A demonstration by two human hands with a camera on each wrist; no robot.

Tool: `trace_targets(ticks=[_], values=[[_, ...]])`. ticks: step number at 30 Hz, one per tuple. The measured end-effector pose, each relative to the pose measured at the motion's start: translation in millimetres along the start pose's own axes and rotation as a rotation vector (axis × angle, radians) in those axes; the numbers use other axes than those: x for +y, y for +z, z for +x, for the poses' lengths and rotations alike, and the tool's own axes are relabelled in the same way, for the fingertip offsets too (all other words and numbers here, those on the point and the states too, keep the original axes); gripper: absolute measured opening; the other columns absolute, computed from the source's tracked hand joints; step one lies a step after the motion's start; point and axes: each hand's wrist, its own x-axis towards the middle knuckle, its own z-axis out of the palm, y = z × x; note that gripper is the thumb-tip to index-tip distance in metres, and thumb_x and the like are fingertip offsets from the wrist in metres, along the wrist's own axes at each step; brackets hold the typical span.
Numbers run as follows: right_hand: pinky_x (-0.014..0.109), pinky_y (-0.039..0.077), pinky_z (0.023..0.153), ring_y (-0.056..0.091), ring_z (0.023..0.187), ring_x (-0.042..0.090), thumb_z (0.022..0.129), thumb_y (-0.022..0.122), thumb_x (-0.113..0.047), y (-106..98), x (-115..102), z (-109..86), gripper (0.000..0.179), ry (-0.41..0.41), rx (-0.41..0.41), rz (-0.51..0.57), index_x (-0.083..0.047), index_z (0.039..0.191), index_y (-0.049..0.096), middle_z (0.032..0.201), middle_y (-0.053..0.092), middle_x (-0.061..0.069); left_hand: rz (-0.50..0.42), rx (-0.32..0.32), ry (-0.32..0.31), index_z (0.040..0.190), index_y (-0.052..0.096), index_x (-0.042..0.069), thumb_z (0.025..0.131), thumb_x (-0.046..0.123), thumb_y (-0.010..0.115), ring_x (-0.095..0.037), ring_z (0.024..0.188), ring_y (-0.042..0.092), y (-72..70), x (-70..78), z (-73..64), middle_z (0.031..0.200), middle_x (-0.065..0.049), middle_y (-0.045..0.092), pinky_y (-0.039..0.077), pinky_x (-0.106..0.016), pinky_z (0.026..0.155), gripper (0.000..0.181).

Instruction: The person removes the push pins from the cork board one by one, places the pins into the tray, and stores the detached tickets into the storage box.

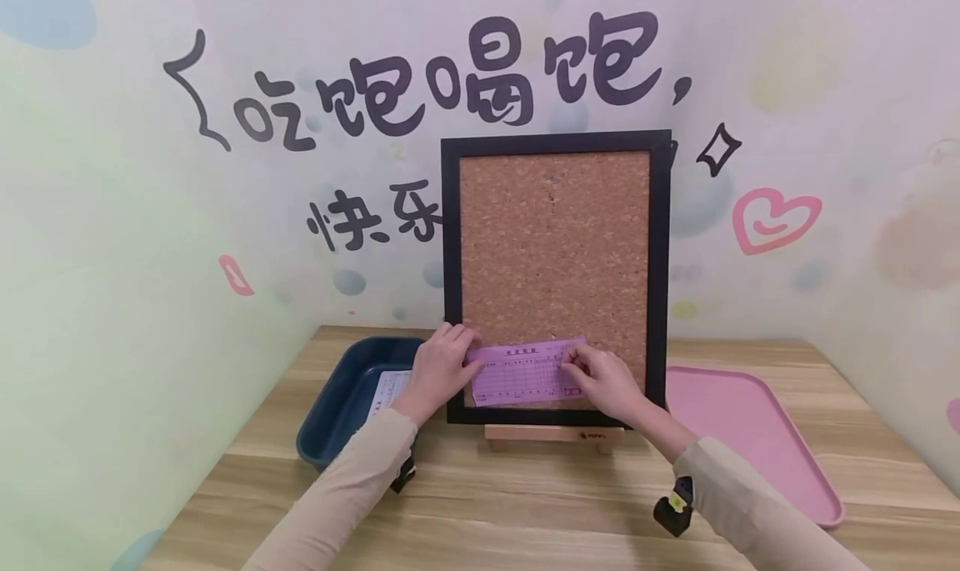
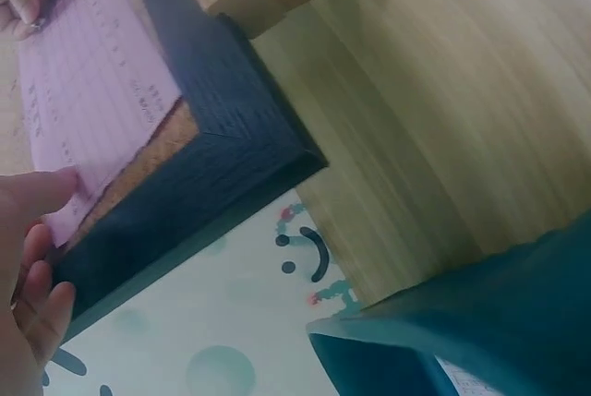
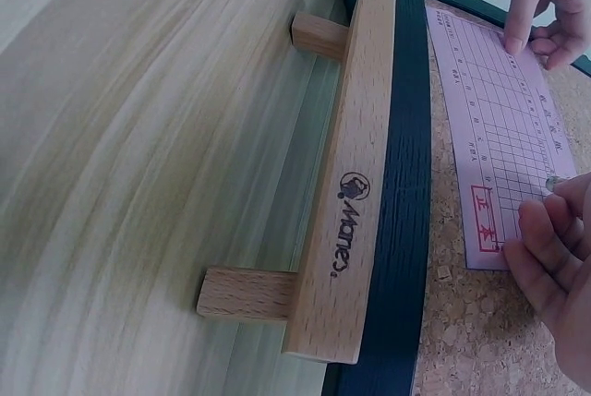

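Observation:
A purple printed slip (image 1: 525,375) lies against the lower part of a cork board (image 1: 555,246) in a black frame. My left hand (image 1: 444,363) is at the board's left side, its thumb pressing the slip's left end and its fingers curled at the frame's outer edge. At the slip's right end my right hand (image 1: 603,379) pinches a small shiny thumbtack (image 3: 553,183) against the paper. The right wrist view shows a red stamp box on the slip near these fingertips. How deep the tack sits is hidden by the fingers.
The board stands on a wooden easel (image 3: 342,184) whose ledge and feet show below it. To the left, a dark blue tray (image 1: 318,421) holds a printed paper (image 1: 387,388). A pink tray (image 1: 750,438) lies to the right on the wooden table (image 1: 517,513). A printed wall covering rises behind.

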Motion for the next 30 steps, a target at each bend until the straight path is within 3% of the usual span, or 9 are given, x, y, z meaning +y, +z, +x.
trace_targets(ticks=[4, 7, 11, 14, 23, 30], values=[[0.022, 0.035, 0.047, 0.041, 0.054, 0.008, 0.087, 0.061, -0.011, 0.5, -0.2, 0.6, 0.005, 0.005, -0.002, -0.001, -0.01, 0.082, 0.058, 0.063, 0.048, -0.005, 0.007, -0.023, -0.014, 0.081, 0.062, 0.012, 0.072, 0.024, 0.077, -0.012, 0.069, 0.044, -2.2, 0.6, 2.0, 0.076, 0.003, 0.058, 0.041, -0.02, 0.053, 0.02], [0.022, 0.035, 0.048, 0.041, 0.054, 0.008, 0.087, 0.06, -0.011, 0.5, -0.2, 1.1, 0.005, 0.003, -0.003, -0.003, -0.009, 0.083, 0.058, 0.063, 0.048, -0.005, 0.004, -0.085, -0.014, 0.077, 0.062, 0.013, 0.075, 0.023, 0.075, -0.012, 0.067, 0.044, -4.0, 0.6, 4.0, 0.073, 0.003, 0.059, 0.039, -0.02, 0.053, 0.017], [0.022, 0.035, 0.048, 0.041, 0.054, 0.008, 0.087, 0.06, -0.011, 0.1, 0.3, 1.3, 0.004, -0.004, -0.005, -0.005, -0.009, 0.083, 0.059, 0.064, 0.048, -0.005, -0.019, -0.193, -0.018, 0.082, 0.065, 0.012, 0.08, 0.023, 0.069, -0.011, 0.061, 0.046, -7.3, 0.5, 5.0, 0.07, 0.002, 0.062, 0.038, -0.019, 0.053, 0.012], [0.022, 0.034, 0.048, 0.041, 0.054, 0.008, 0.087, 0.06, -0.012, -0.4, 1.1, 1.2, 0.004, -0.009, -0.006, -0.005, -0.009, 0.084, 0.059, 0.064, 0.048, -0.005, -0.042, -0.234, -0.028, 0.088, 0.068, 0.01, 0.083, 0.024, 0.066, -0.011, 0.059, 0.049, -9.3, 0.4, 4.2, 0.07, 0.001, 0.064, 0.039, -0.019, 0.053, 0.015], [0.022, 0.034, 0.046, 0.039, 0.052, 0.006, 0.088, 0.059, -0.012, -4.6, 6.5, -3.2, 0.006, -0.027, -0.05, 0.006, -0.012, 0.082, 0.057, 0.061, 0.046, -0.007, -0.103, -0.242, -0.044, 0.086, 0.069, 0.01, 0.084, 0.021, 0.064, -0.011, 0.057, 0.051, -12.8, -3.0, 1.1, 0.071, 0.0, 0.065, 0.042, -0.022, 0.054, 0.012], [0.023, 0.037, 0.046, 0.043, 0.05, 0.006, 0.089, 0.057, -0.011, -16.9, 10.8, -14.4, 0.005, -0.001, -0.078, 0.036, -0.01, 0.084, 0.059, 0.061, 0.048, -0.006, -0.102, -0.214, -0.073, 0.08, 0.068, 0.01, 0.086, 0.021, 0.062, -0.006, 0.048, 0.041, -22.6, -13.1, -9.2, 0.058, 0.004, 0.058, 0.033, -0.018, 0.046, 0.014]])
